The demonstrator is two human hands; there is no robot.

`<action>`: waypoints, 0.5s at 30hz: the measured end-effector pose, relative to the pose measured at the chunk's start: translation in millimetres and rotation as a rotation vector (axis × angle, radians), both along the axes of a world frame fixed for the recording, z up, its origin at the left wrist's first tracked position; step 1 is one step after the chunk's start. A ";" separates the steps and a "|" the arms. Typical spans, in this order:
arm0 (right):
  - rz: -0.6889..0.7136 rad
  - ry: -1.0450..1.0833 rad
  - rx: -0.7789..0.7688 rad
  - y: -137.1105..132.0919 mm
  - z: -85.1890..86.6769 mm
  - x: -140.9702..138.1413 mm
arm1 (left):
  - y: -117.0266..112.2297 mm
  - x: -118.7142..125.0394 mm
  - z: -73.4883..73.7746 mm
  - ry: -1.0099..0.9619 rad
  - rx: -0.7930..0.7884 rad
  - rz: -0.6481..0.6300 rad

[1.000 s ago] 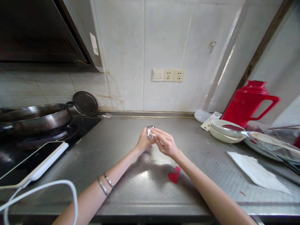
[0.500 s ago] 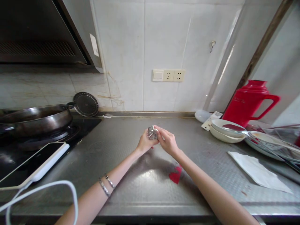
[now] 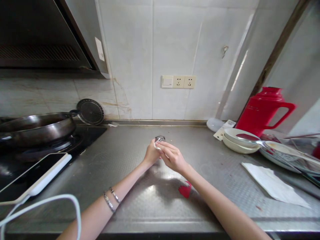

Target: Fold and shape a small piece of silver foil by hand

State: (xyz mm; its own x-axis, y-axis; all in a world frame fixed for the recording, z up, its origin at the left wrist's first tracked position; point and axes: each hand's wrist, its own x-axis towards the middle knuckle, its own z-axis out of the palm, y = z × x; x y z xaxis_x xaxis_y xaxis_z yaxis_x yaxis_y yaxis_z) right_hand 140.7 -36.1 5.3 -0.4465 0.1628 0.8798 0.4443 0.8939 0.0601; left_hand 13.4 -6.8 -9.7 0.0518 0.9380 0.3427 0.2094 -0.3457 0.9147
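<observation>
My left hand [image 3: 151,155] is closed round a small shiny silvery object [image 3: 160,137], whose top shows above the fingers. Its exact kind is hard to make out. My right hand [image 3: 173,156] is closed against it, fingers pinched on a thin white piece [image 3: 157,145] at the object's near side. Both hands are held together above the steel counter [image 3: 130,200]. A torn red scrap [image 3: 185,190] lies on the counter below my right wrist. A bit of red also shows just under the hands.
At the left, a pan [image 3: 37,128] sits on the black stove, with a phone [image 3: 32,176] and white cable [image 3: 50,197] in front. To the right are stacked bowls [image 3: 240,146], a red thermos flask [image 3: 262,110], plates [image 3: 282,161] and a white paper napkin [image 3: 272,185].
My right hand has moved slightly left and down over the object, fingers now across its near side. The silvery object shows less than before. The view has shifted slightly.
</observation>
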 end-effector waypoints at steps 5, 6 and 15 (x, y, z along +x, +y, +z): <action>-0.098 0.206 -0.053 5.8 13.2 15.7 | -7.3 0.6 5.4 0.018 -0.073 -0.042; -0.119 0.213 -0.056 7.2 15.6 18.5 | -8.8 1.3 6.2 0.037 -0.070 -0.031; -0.148 -0.090 -0.102 7.5 11.1 13.0 | -11.1 4.8 6.2 0.209 0.054 0.036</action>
